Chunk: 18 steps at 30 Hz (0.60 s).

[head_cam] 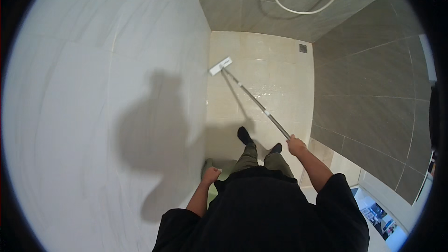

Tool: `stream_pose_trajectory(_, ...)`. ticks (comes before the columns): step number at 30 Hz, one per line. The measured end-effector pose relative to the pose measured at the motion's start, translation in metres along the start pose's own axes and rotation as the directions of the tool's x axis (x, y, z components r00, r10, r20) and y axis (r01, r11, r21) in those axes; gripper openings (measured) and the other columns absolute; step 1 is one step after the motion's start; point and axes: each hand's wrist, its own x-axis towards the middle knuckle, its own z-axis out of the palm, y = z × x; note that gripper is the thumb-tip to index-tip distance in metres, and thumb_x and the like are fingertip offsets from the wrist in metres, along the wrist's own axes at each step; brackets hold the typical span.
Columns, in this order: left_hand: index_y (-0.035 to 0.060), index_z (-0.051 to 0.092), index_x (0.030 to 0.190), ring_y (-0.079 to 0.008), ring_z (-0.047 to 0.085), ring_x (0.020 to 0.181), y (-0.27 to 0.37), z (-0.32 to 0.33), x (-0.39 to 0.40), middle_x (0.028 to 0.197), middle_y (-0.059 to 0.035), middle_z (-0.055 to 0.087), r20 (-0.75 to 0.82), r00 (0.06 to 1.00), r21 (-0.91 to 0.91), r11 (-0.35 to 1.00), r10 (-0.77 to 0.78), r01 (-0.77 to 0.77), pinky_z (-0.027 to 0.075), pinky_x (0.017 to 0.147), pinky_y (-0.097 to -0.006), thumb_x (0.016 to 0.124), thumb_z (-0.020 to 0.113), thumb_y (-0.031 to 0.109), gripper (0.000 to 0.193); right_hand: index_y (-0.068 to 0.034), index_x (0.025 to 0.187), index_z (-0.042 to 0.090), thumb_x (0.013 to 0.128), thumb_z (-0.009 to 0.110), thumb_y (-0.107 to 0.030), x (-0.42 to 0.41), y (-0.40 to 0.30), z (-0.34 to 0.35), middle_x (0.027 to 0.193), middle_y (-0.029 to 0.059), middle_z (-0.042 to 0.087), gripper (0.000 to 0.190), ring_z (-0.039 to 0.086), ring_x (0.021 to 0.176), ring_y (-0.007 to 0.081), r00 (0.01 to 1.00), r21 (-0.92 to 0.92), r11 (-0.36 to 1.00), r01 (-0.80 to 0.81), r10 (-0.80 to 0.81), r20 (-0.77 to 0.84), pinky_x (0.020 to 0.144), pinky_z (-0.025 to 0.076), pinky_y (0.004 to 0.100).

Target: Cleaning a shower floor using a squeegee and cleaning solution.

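My right hand (296, 145) is closed around the upper end of a long metal pole, part of a flat-headed floor mop or scrubber (259, 104). Its white rectangular head (221, 66) lies tilted on the beige tiled floor (280, 77), close against the foot of the pale left wall. My left hand (211, 175) hangs beside my body with its fingers curled. A small whitish bit shows at those fingers; what it is, and whether the hand grips it, I cannot tell. The floor shines wet around the middle of the pole.
A pale marbled wall (80, 112) rises at left, grey tiled walls (364, 77) at right and ahead. A white shower hose (301, 13) loops from the far wall. A square floor drain (303, 48) sits in the far right corner. Behind my left hand is a greenish object (212, 192).
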Motion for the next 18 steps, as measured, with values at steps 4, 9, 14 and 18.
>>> stream_pose_trajectory(4, -0.0002, 0.071, 0.089, -0.0322, 0.07, 0.08, 0.018, -0.005, 0.018, 0.081, -0.0184, 0.071, 0.103, 0.995, 0.163, 0.987, -0.006, -0.011, 0.053, 0.076, -0.0412, 0.077, 0.066, 0.029, 0.032, -0.006, 0.12, 0.051, 0.1, 0.048, -0.046, -0.047, 0.126, -0.008, 0.108, 0.0206, 0.069, 0.045, 0.067, 0.101, 0.0381, 0.985, -0.213, 0.975, -0.057, 0.02, -0.172, 0.087, 0.053, 0.0503)
stream_pose_trajectory(9, -0.0004, 0.07, 0.092, -0.0318, 0.07, 0.083, 0.08, -0.017, 0.04, 0.086, -0.0188, 0.071, 0.018, 0.991, 0.121, 0.984, 0.13, -0.131, 0.053, 0.076, -0.0412, 0.078, 0.065, 0.027, 0.031, -0.003, 0.122, 0.05, 0.1, 0.047, -0.045, -0.134, 0.227, 0.011, 0.107, 0.0245, 0.067, 0.048, 0.065, 0.104, 0.0421, 0.926, -0.079, 0.923, -0.377, 0.374, -0.048, 0.09, 0.051, 0.052)
stream_pose_trajectory(14, 0.0008, 0.069, 0.096, -0.0325, 0.069, 0.088, 0.134, -0.026, 0.039, 0.093, -0.0201, 0.071, -0.086, 0.969, 0.05, 0.972, 0.233, -0.23, 0.053, 0.078, -0.0403, 0.081, 0.064, 0.026, 0.03, 0.0, 0.119, 0.053, 0.101, 0.043, -0.045, -0.163, 0.294, 0.089, 0.114, 0.0273, 0.064, 0.05, 0.062, 0.108, 0.0426, 0.847, 0.094, 0.843, -0.53, 0.522, 0.1, 0.094, 0.05, 0.0529)
stream_pose_trajectory(18, 0.0019, 0.07, 0.097, -0.033, 0.069, 0.089, 0.14, -0.022, 0.029, 0.092, -0.0202, 0.071, -0.083, 0.972, 0.073, 0.974, 0.22, -0.214, 0.052, 0.08, -0.0406, 0.081, 0.063, 0.025, 0.029, 0.001, 0.11, 0.06, 0.1, 0.043, -0.029, -0.09, 0.279, 0.095, 0.104, 0.0302, 0.066, 0.036, 0.065, 0.099, 0.0448, 0.99, 0.049, 0.991, -0.126, 0.129, -0.051, 0.085, 0.053, 0.0526)
